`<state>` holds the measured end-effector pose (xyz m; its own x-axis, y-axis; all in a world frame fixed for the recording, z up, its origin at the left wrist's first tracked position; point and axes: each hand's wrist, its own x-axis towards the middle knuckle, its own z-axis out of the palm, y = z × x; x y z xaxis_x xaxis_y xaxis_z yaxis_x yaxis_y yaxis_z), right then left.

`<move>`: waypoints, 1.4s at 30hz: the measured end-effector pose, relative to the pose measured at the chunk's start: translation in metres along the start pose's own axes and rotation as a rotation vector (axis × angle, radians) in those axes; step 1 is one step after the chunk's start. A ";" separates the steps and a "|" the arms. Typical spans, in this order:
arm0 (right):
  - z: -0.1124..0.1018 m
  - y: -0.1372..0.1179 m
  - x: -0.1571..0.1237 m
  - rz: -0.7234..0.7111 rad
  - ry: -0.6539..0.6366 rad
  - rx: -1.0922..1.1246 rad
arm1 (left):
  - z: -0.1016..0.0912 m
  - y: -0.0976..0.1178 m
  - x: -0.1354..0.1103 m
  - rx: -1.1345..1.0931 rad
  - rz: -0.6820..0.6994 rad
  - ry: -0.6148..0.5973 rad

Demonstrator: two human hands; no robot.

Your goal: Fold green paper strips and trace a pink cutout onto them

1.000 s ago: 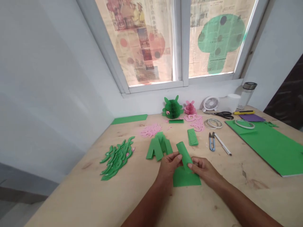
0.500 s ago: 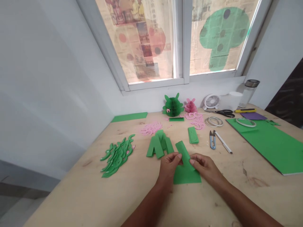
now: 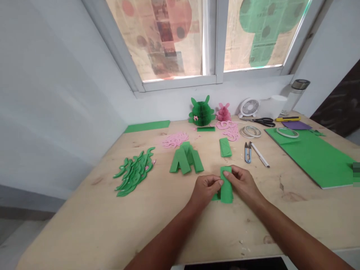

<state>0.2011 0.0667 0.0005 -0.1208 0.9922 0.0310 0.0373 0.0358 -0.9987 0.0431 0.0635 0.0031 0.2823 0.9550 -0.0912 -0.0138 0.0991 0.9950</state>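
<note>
A folded strip of green paper (image 3: 226, 193) stands out from the table between my two hands. My left hand (image 3: 206, 187) pinches its left edge between thumb and fingertips. On the other side my right hand (image 3: 243, 182) grips it, thumb on the front face and fingers behind. Another green flap shows low behind my left fingers. Beyond my hands lies a small folded green paper (image 3: 225, 147) with a drawn outline. Left of that, several folded green strips (image 3: 185, 159) overlap one another. Light-blue thread snips (image 3: 248, 153) and a white pen (image 3: 260, 154) rest to the right.
Curved green cutouts (image 3: 135, 172) are heaped on the left, with pink paper scraps (image 3: 174, 140) farther back. Green and pink honeycomb figures, a small fan (image 3: 249, 107), black scissors (image 3: 263, 121) and tape rolls (image 3: 251, 131) line the back. Large green sheets (image 3: 312, 157) cover the right.
The green paper has been folded over into a narrower upright strip. My right hand has shifted its grip up to the strip's top. The camera view has tilted downward.
</note>
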 end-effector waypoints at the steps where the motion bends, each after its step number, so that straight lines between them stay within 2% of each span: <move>1: 0.000 -0.001 0.000 0.014 -0.001 0.017 | 0.000 0.000 0.000 0.000 0.003 -0.001; 8: 0.004 -0.010 -0.002 0.108 0.029 0.156 | 0.002 -0.001 -0.002 -0.007 0.013 0.001; 25: 0.005 -0.004 -0.003 0.120 0.001 0.261 | 0.003 -0.003 0.000 -0.016 0.027 0.022; 42: 0.005 -0.006 -0.004 0.118 0.012 0.223 | 0.003 0.002 -0.003 0.017 0.004 0.022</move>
<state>0.1960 0.0623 0.0063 -0.1172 0.9892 -0.0875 -0.1693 -0.1068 -0.9798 0.0449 0.0605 0.0059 0.2612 0.9612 -0.0883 0.0013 0.0912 0.9958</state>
